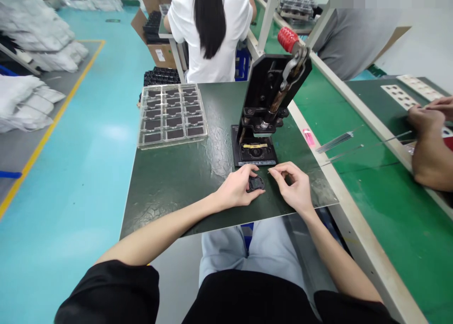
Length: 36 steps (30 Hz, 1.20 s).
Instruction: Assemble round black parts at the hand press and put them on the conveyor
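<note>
My left hand [240, 187] is closed around a small round black part [256, 183], thumb and fingers on its rim, low over the dark green tabletop [170, 182]. To its right, my right hand [292, 185] pinches with thumb and forefinger; a tiny pale sliver shows at the fingertips, too small to name. Just beyond both hands stands a black hand press [272, 93] with a red-gripped lever [288, 39]. A yellow strip [255, 145] lies across the fixture at its base.
A clear compartment tray [173, 116] with dark flat pieces sits at the table's back left. Thin metal strips [334, 142] and a pink item [308, 137] lie along the right-hand ledge. A person in white [215, 31] sits ahead; another person's hands [430, 116] work at far right.
</note>
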{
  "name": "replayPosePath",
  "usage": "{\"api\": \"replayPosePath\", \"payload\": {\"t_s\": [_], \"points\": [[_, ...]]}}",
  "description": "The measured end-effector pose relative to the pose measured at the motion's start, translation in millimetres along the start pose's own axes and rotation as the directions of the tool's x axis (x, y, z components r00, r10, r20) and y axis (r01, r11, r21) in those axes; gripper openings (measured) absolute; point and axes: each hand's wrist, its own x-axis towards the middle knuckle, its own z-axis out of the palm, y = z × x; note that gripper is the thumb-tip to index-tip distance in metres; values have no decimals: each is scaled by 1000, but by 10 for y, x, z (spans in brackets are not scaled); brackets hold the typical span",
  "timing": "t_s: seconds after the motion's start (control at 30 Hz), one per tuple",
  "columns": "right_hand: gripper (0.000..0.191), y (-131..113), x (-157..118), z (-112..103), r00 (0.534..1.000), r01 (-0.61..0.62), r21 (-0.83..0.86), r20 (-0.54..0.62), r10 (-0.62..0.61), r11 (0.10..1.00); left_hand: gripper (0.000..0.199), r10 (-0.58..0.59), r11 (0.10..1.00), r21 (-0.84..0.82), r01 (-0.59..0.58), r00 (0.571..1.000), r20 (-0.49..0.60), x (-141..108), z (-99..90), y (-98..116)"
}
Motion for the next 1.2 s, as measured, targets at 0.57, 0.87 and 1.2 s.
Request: {"api": "replayPosePath", "payload": {"t_s": [0.57, 0.87, 1.2], "points": [[18, -50, -81, 15, 996, -7, -11, 83, 8, 1000, 57, -10, 999, 44, 11, 1000, -12, -13, -2, 18], [25, 80, 726, 224, 994, 62, -106, -82, -71, 992, 81, -107, 951, 283, 122, 992, -70, -23, -83, 151], [20, 139, 818, 332, 989, 123, -126, -72, -133, 984, 78, 88, 995, 21, -93, 979, 186, 145, -335, -59]]}}
